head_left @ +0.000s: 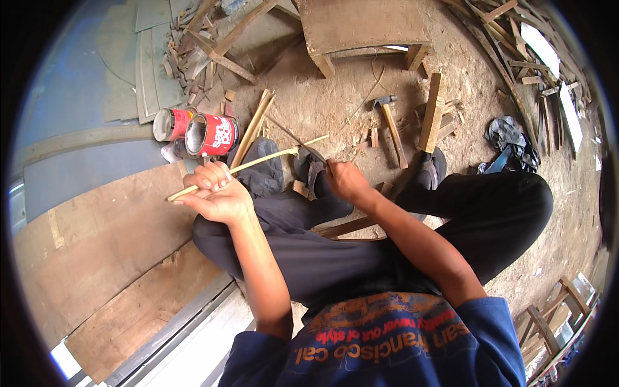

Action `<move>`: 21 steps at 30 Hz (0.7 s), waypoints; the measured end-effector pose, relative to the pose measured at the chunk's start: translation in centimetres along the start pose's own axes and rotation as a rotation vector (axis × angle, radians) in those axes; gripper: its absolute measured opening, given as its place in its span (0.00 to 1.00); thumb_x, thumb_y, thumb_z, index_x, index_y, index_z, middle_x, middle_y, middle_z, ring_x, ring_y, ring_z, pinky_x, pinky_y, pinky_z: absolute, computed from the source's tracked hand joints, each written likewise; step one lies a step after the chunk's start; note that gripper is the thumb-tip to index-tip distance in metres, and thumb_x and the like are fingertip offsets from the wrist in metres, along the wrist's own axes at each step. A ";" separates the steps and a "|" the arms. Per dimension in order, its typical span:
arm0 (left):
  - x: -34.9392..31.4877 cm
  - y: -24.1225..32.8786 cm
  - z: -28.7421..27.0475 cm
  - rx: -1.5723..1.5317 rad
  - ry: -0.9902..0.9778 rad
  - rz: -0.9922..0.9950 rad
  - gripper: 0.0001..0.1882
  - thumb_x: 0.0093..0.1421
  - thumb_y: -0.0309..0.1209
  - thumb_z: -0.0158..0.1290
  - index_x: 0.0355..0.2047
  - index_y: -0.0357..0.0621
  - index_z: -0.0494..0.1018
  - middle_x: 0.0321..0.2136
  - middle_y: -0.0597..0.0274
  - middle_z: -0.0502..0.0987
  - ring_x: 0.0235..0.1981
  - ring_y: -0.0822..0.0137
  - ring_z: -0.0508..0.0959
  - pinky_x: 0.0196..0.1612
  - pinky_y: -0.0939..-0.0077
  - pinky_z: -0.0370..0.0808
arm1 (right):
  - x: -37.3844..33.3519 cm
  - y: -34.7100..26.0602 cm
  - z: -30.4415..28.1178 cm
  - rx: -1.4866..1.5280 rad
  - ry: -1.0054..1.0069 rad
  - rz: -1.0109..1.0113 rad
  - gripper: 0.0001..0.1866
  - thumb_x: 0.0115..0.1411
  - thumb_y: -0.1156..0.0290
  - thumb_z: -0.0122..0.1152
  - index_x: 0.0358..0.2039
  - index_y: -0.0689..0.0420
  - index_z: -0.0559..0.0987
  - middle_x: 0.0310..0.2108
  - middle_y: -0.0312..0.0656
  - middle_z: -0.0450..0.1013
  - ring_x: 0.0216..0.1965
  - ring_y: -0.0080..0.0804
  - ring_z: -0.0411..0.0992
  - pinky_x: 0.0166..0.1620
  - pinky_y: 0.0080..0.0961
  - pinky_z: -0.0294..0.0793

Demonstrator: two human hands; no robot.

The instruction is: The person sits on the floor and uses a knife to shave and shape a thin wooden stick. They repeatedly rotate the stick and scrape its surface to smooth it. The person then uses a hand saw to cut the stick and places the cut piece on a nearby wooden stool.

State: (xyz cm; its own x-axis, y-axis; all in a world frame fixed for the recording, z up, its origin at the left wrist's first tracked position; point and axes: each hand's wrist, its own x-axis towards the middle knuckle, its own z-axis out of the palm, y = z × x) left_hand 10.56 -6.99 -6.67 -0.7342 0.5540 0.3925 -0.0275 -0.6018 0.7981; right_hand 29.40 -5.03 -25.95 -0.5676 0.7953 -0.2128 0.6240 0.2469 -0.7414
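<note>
In my left hand [222, 193], closed with the palm turned up, lies a thin pale strip of wood or bamboo [261, 160]. It slants up and away to the right, and a small curl of shaving stands on it near the blade. My right hand [348, 180] grips a knife, whose long, narrow dark blade [298, 138] points up to the left and crosses the strip. The knife's handle is hidden in my fist. Several longer wood strips [253, 126] lean just beyond my left hand, beside a dark plastic bag [264, 175].
Two red cans [218, 134] stand at the left. A hammer [391, 132] lies ahead, left of a squared wood block [432, 115]. Beyond is a low wooden stool [364, 29]. Boards [109, 226] cover the left; scrap wood [516, 39] and a black bag [512, 138] lie right.
</note>
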 end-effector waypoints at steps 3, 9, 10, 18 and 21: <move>-0.3 0.0 -0.3 0.012 -0.032 0.046 0.30 0.65 0.62 0.39 0.19 0.50 0.60 0.14 0.73 0.53 0.16 0.75 0.52 0.22 0.79 0.52 | -1.3 -2.7 -3.0 -0.087 0.006 -0.108 0.13 0.64 0.71 0.43 0.46 0.61 0.72 0.30 0.57 0.76 0.30 0.53 0.78 0.33 0.44 0.78; -0.7 -0.2 0.3 0.028 -0.024 0.061 0.31 0.66 0.62 0.37 0.19 0.49 0.60 0.13 0.72 0.51 0.15 0.75 0.52 0.21 0.79 0.52 | 0.1 -0.5 -2.4 -0.223 -0.167 0.045 0.15 0.64 0.73 0.40 0.50 0.61 0.70 0.35 0.56 0.76 0.31 0.48 0.79 0.33 0.39 0.80; -0.8 0.0 0.0 0.025 -0.044 0.061 0.31 0.66 0.62 0.36 0.19 0.49 0.60 0.13 0.72 0.52 0.15 0.75 0.52 0.22 0.79 0.53 | -0.2 -1.2 -2.9 -0.216 -0.200 0.041 0.15 0.64 0.73 0.41 0.49 0.61 0.71 0.35 0.55 0.76 0.31 0.48 0.79 0.33 0.39 0.80; 0.1 -0.2 -1.2 -0.008 -0.039 0.042 0.32 0.65 0.63 0.36 0.18 0.49 0.61 0.12 0.73 0.52 0.15 0.75 0.53 0.22 0.79 0.56 | 0.2 0.4 -1.2 -0.094 -0.121 0.057 0.13 0.64 0.70 0.43 0.45 0.61 0.72 0.32 0.54 0.76 0.30 0.51 0.78 0.32 0.42 0.78; 0.2 -0.4 -0.9 0.012 0.004 0.036 0.32 0.64 0.63 0.37 0.17 0.49 0.61 0.12 0.73 0.53 0.15 0.75 0.54 0.22 0.80 0.57 | -0.1 1.4 -0.3 -0.139 -0.191 0.140 0.13 0.63 0.71 0.44 0.45 0.61 0.72 0.35 0.54 0.77 0.33 0.51 0.79 0.34 0.41 0.79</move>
State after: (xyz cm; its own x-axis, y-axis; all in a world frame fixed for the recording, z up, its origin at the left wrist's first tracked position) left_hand 9.79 -7.15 -7.38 -0.7374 0.5295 0.4194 0.0073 -0.6146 0.7888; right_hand 30.49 -4.55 -26.75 -0.5531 0.7116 -0.4332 0.7640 0.2259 -0.6044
